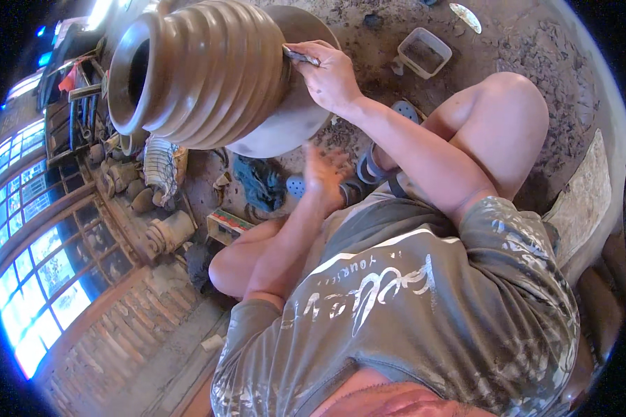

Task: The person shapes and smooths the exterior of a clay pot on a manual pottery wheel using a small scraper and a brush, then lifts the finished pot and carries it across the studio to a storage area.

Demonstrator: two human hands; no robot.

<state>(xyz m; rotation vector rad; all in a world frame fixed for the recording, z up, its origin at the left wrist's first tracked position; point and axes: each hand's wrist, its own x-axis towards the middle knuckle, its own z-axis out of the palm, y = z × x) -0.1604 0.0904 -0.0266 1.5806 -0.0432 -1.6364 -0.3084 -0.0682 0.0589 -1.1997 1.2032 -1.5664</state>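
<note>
Pressing too hard with the tool (303, 57) your right hand (331, 78) grasps could gouge the ridged pot (205, 76) near its base, on the round disc (311, 26); your left hand (324, 171), fingers spread, seemingly empty, offers no support.

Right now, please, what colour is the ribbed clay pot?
The ribbed clay pot is brown (head view).

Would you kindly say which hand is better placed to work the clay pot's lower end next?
Probably the right hand: it holds a small tool at that end of the ribbed clay pot. The left hand, near the potter's wheel, is apart from the pot.
</note>
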